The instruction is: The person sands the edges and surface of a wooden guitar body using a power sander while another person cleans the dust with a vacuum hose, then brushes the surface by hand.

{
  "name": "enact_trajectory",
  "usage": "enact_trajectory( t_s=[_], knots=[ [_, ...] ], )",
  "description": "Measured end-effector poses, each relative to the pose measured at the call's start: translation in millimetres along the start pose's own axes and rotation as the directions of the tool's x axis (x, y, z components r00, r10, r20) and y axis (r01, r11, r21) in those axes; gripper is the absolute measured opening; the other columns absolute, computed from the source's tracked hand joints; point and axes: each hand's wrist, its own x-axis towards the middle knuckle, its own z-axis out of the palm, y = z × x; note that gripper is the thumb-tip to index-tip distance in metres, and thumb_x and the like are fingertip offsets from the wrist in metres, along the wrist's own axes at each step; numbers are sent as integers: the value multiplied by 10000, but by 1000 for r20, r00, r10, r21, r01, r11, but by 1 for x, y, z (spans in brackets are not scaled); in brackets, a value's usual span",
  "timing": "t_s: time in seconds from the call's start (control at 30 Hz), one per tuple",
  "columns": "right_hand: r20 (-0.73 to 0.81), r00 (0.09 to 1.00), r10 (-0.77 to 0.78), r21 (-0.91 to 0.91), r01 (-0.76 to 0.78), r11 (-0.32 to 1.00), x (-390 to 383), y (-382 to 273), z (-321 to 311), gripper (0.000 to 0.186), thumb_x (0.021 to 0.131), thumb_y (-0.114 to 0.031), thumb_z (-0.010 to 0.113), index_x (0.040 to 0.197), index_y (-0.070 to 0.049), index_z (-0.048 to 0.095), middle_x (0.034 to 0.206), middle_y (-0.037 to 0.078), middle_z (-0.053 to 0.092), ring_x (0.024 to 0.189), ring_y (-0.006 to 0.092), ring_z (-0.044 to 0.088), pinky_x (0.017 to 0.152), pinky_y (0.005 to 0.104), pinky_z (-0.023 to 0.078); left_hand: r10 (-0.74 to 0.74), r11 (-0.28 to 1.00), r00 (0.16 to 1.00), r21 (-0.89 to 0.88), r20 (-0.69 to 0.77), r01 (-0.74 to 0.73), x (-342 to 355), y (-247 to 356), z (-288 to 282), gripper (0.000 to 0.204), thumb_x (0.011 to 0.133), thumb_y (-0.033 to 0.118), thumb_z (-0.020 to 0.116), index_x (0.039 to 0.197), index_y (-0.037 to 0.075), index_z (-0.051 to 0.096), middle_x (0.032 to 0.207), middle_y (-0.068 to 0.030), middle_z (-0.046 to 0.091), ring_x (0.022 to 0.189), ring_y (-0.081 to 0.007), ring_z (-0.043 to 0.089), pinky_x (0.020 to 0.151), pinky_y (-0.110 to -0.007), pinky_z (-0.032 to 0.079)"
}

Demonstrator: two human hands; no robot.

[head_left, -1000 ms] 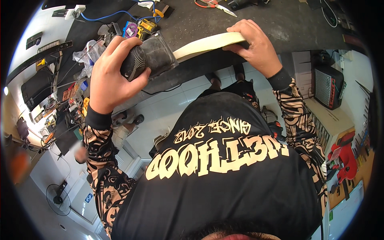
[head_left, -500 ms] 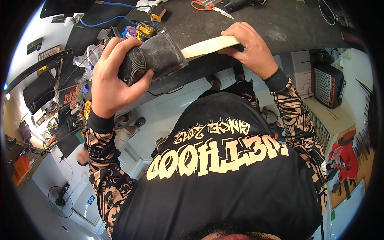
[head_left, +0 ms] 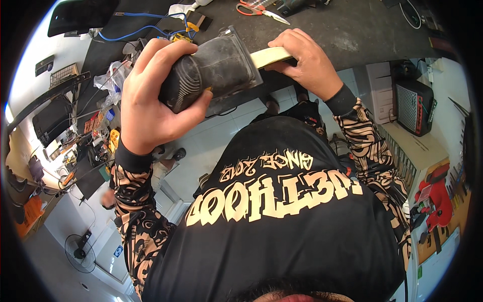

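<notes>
My left hand grips a dusty black rubber duct-like part, thumb below and fingers over its rounded, ribbed end. A squared flange at the other end faces my right hand. Between that hand's thumb and fingers is a pale yellow flat strip, slightly curved, with a dark underside near the thumb. The strip's far end meets the flange and is out of sight there; I cannot tell how deep it reaches. Both things are held above the front edge of the dark workbench.
Red-handled scissors lie open on the bench beyond my hands. A blue cable and a crumpled clear plastic bag are at the left. A black speaker-like box stands at the right, and a fan at the lower left.
My left hand has moved right with the black duct-like part, closer to my right hand. Less of the yellow strip shows between them. My right hand has shifted slightly left.
</notes>
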Motion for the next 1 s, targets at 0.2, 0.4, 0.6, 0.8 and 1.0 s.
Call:
enact_trajectory(
  t_s=[0.2, 0.4, 0.6, 0.8, 1.0],
  knots=[
    [-36, 999, -15, 21, 16, 1000, -1, 2, 3, 422, 852, -154, 948, 1215, -70, 752, 1142, 83, 762, 1123, 355, 700, 1029, 467, 560, -2, 1000, 999, 11, 34, 2, 26, 32, -1, 600, 725, 139, 897, 1297, 56, 736, 1084, -128, 697, 897, -359, 716, 813, -444, 594],
    [-56, 998, -27, 31, 29, 999, -5, 7, 3, 405, 853, -157, 934, 1216, -97, 766, 1167, 73, 775, 1136, 348, 712, 1051, 475, 560, 8, 992, 985, 122, 172, -29, 53, 60, -4, 601, 760, 116, 861, 1338, 22, 721, 1092, -141, 676, 894, -338, 711, 843, -396, 587],
    [-38, 999, -3, 118, 8, 993, -14, 29, -11, 377, 843, -138, 924, 1188, -112, 774, 1136, 41, 773, 1130, 322, 715, 1028, 465, 566, -61, 975, 965, 223, 254, 3, 102, 107, 17, 603, 763, 143, 852, 1345, 61, 719, 1077, -136, 645, 915, -380, 702, 830, -443, 579],
    [-44, 999, 6, 151, 1, 988, -25, 69, -28, 374, 866, -228, 930, 1191, -162, 758, 1158, -10, 768, 1185, 266, 720, 1055, 456, 551, -104, 959, 950, 282, 295, 17, 142, 141, 32, 594, 770, 167, 846, 1338, 60, 712, 1076, -144, 623, 902, -394, 684, 829, -464, 572],
    [-49, 999, 8, 215, 3, 977, -26, 73, -32, 364, 887, -218, 920, 1196, -108, 763, 1151, 38, 758, 1151, 318, 709, 1055, 463, 560, -212, 921, 919, 382, 334, 73, 146, 153, 24, 603, 782, 188, 836, 1357, 58, 712, 1098, -151, 623, 913, -397, 686, 827, -470, 569]
  ],
)
